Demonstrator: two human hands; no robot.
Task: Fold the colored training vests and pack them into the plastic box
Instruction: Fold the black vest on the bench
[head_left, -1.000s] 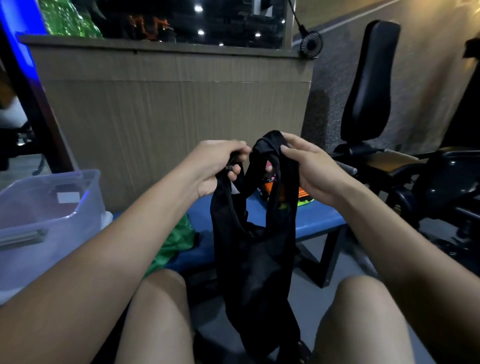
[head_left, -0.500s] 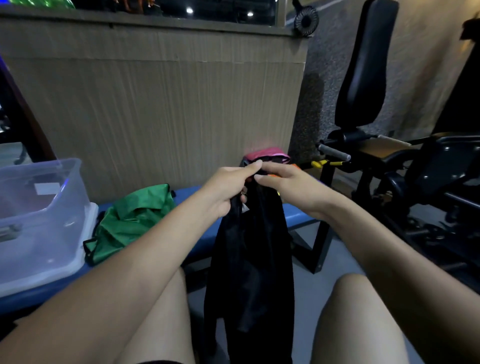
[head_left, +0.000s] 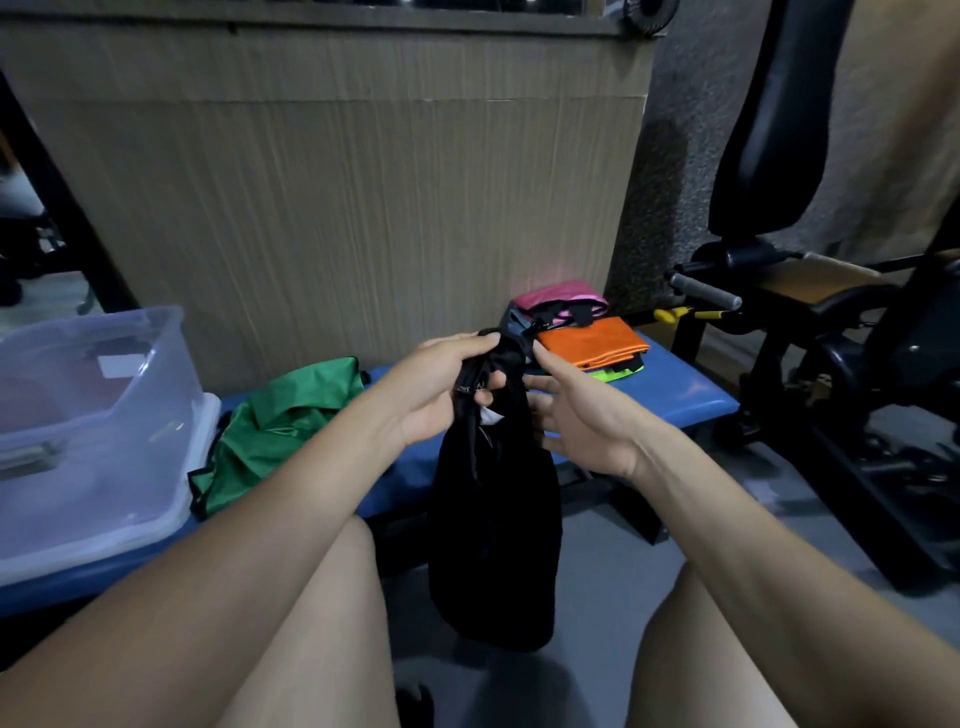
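Note:
A black vest (head_left: 493, 525) hangs down between my knees. My left hand (head_left: 441, 387) grips its bunched shoulder straps at the top. My right hand (head_left: 576, 421) is beside it with fingers spread, the thumb touching the strap top. A crumpled green vest (head_left: 275, 421) lies on the blue bench (head_left: 675, 395). A clear plastic box (head_left: 98, 431) stands at the bench's left end. An orange vest (head_left: 589, 340), a pink vest (head_left: 556, 296) and a lime-green edge are stacked at the bench's right end.
A wood-grain panel wall (head_left: 337, 208) rises right behind the bench. A black gym machine (head_left: 831, 338) with a padded backrest and a grey-gripped handle stands to the right. Grey floor (head_left: 613, 571) shows between my bare knees.
The view tilted down. My hands lowered the black vest's straps and brought them together. My right hand has loosened its grip, with the fingers now spread beside the fabric.

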